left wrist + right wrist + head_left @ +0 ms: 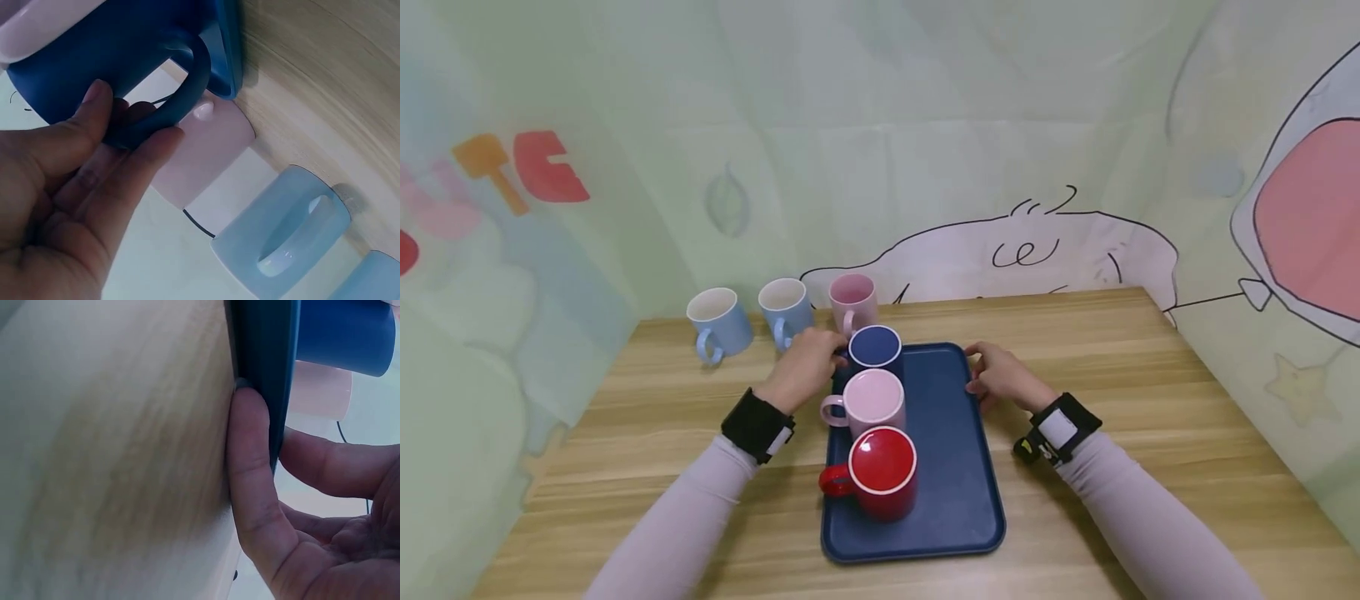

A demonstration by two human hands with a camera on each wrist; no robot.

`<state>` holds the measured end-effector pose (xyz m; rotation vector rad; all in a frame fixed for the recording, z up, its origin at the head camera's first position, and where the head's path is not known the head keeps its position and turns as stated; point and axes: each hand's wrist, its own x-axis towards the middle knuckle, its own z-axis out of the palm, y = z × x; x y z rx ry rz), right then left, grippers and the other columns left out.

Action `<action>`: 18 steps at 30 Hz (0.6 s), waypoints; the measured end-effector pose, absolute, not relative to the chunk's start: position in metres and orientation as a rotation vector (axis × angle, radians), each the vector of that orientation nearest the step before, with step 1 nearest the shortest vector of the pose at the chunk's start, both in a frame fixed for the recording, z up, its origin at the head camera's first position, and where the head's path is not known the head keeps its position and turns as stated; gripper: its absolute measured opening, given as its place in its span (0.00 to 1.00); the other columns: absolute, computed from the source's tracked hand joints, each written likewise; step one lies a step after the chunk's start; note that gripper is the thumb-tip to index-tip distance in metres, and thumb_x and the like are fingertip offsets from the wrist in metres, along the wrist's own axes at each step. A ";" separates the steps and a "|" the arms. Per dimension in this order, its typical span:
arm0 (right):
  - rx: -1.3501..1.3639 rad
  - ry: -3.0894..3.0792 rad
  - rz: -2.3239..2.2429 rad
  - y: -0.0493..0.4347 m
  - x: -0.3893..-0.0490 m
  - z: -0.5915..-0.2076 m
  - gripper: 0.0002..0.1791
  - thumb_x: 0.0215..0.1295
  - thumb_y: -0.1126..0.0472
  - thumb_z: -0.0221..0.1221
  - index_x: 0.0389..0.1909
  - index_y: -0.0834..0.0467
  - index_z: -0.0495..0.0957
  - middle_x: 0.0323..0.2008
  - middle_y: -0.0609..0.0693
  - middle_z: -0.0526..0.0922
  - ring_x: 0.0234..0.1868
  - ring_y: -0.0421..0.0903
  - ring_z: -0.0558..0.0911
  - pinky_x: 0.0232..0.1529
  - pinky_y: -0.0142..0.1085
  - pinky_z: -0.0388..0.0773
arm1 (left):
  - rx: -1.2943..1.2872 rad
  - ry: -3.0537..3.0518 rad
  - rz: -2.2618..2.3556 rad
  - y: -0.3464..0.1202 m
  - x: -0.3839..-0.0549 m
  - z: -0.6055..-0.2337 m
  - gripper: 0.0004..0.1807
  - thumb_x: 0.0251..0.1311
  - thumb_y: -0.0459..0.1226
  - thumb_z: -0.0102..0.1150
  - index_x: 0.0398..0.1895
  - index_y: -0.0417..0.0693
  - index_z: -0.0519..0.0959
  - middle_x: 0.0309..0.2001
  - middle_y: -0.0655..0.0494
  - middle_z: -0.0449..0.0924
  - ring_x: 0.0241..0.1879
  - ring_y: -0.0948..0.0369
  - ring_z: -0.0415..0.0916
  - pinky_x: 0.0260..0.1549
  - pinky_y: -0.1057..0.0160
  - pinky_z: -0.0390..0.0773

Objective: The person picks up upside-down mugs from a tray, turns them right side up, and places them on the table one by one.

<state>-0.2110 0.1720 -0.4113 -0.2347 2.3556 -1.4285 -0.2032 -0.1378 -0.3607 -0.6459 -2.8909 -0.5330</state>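
Observation:
A dark blue tray (951,475) lies on the table with three mugs standing in a column along its left side. The red mug (886,492) is nearest, then a light pink mug (874,400), then a navy mug (876,347) at the far end. My left hand (805,371) pinches the navy mug's handle (187,87) between thumb and fingers, as the left wrist view shows. At the tray's far right corner, my right hand (1002,377) grips the rim (265,356), thumb and index finger on opposite sides of it.
Behind the tray on the left stand two light blue mugs, one farther left (722,321) and one beside it (788,308), plus another pink mug (854,302). The wooden table (1097,350) ends at a printed cloth backdrop (925,167).

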 end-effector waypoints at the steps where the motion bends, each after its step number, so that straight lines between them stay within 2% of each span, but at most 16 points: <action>1: -0.233 2.356 -1.427 0.172 -0.211 -0.411 0.34 0.58 0.79 0.57 0.66 0.68 0.57 0.35 0.62 0.73 0.28 0.52 0.78 0.25 0.43 0.84 | -0.644 -2.893 -0.530 -0.138 -0.204 -0.361 0.05 0.56 0.28 0.64 0.35 0.42 0.83 0.28 0.50 0.83 0.28 0.55 0.74 0.32 0.57 0.81; 6: -0.245 2.362 -1.420 0.169 -0.211 -0.410 0.34 0.57 0.79 0.57 0.65 0.69 0.57 0.34 0.62 0.73 0.27 0.51 0.79 0.25 0.43 0.84 | -0.637 -2.893 -0.544 -0.141 -0.204 -0.363 0.06 0.56 0.27 0.63 0.37 0.42 0.83 0.29 0.50 0.83 0.28 0.55 0.74 0.32 0.57 0.81; 12: -0.242 2.349 -1.419 0.165 -0.208 -0.413 0.34 0.57 0.79 0.57 0.65 0.70 0.57 0.32 0.62 0.72 0.25 0.51 0.79 0.24 0.43 0.84 | -0.619 -2.920 -0.545 -0.143 -0.202 -0.365 0.10 0.56 0.23 0.60 0.38 0.41 0.83 0.29 0.51 0.83 0.29 0.56 0.76 0.35 0.56 0.83; 18: -0.251 2.372 -1.407 0.168 -0.209 -0.411 0.34 0.57 0.79 0.57 0.65 0.70 0.57 0.34 0.62 0.72 0.26 0.51 0.78 0.24 0.44 0.84 | -0.647 -2.897 -0.483 -0.138 -0.203 -0.362 0.08 0.55 0.24 0.60 0.34 0.42 0.83 0.28 0.50 0.82 0.30 0.54 0.76 0.35 0.53 0.82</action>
